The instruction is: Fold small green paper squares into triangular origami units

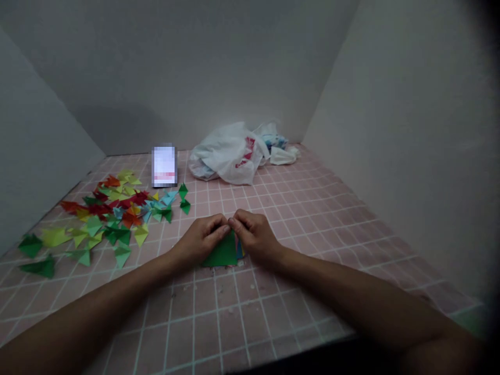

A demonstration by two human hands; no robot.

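Observation:
My left hand [207,235] and my right hand [255,235] meet in front of me with their thumb tips almost touching. Both are closed in a pinch at the upper edge of a piece of green paper [222,254]. Fingers cover that upper edge, so any fold there is hidden. Blue and pinkish paper edges [239,252] peek out beside the green sheet, under my right hand. Left of my hands lies a spread of folded paper origami pieces [117,208] in red, orange, yellow, green and light blue. Two small dark green ones [184,200] are nearest my left hand.
A phone with a lit, blurred screen [164,165] stands upright behind the folded pieces. Crumpled white plastic bags [232,153] with red print lie at the back. Pale walls enclose the pink tiled surface [312,208] at the back and both sides. Small scraps [230,311] lie nearer me.

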